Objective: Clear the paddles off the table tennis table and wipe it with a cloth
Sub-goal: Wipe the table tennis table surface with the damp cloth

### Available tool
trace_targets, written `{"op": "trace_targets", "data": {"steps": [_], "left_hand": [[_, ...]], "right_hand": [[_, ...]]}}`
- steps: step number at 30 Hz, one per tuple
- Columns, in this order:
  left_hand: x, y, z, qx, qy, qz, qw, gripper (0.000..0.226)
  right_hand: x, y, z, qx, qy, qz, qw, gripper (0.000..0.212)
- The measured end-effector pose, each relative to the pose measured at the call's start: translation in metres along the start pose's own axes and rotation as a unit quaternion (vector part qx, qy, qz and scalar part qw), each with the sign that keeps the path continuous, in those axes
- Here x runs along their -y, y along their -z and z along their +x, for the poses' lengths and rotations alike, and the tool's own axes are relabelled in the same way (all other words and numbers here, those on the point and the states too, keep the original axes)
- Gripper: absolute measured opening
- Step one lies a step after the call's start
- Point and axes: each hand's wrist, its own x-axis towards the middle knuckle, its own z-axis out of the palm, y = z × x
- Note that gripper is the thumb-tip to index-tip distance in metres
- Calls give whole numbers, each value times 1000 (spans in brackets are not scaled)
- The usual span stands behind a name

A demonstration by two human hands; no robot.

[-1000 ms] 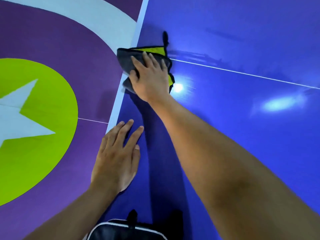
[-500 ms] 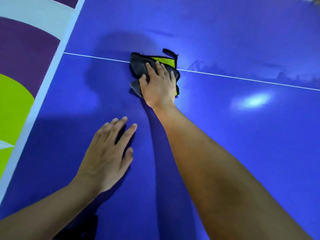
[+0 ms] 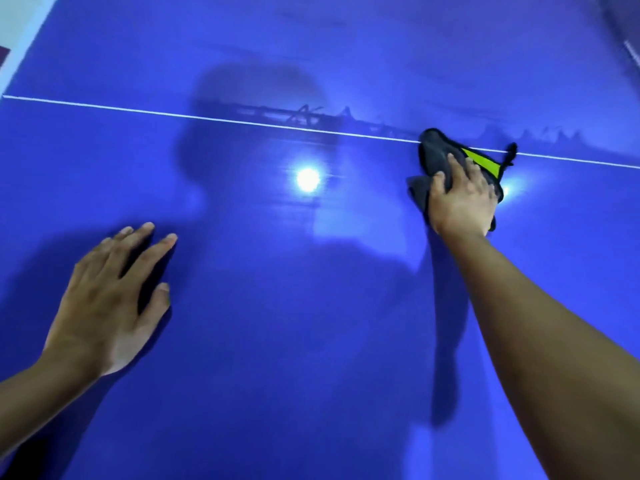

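The blue table tennis table [image 3: 263, 341] fills the view, with a thin white centre line [image 3: 173, 114] running across it. A dark grey cloth [image 3: 438, 157] with a yellow-green patch and a black loop lies on that line at the right. My right hand [image 3: 462, 199] presses flat on the cloth with straight fingers. My left hand [image 3: 110, 296] rests flat on the bare table at the lower left, fingers spread. No paddle is in view.
The table's left edge and a strip of pale floor [image 3: 20, 32] show at the top left corner. Two bright lamp reflections and my shadow lie on the glossy surface.
My right hand has slid the cloth to the right along the white line, away from the table's left edge. The view has followed, and my left hand has stayed flat on the table.
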Motion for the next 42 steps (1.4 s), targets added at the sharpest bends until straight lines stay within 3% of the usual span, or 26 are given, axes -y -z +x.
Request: {"op": "trace_targets", "data": {"steps": [7, 14, 17, 20, 24, 28, 36, 38, 42], "left_hand": [[-9, 5, -3, -14, -2, -25, 1000, 60], [18, 16, -7, 21, -30, -109, 993, 55], [54, 32, -26, 41, -34, -49, 997, 55], [101, 52, -49, 35, 12, -1, 999, 57], [154, 74, -83, 67, 103, 9, 992, 61], [165, 81, -101, 114, 116, 22, 986, 68], [133, 84, -92, 132, 200, 41, 970, 68], [109, 83, -86, 138, 215, 38, 966, 66], [42, 70, -85, 165, 116, 59, 978, 70]], "right_hand": [[25, -9, -33, -10, -54, -13, 998, 56], [129, -43, -116, -24, 16, -17, 999, 55], [204, -63, -153, -5, 70, -13, 997, 54], [289, -87, -199, 10, 153, -4, 988, 56], [396, -111, -264, 40, 256, -4, 966, 56], [458, -123, -312, 87, 341, 5, 936, 56], [443, -120, -313, 133, 470, 42, 871, 50], [422, -118, -305, 124, 453, 48, 882, 50], [352, -100, -274, 106, 363, 78, 922, 52]]}}
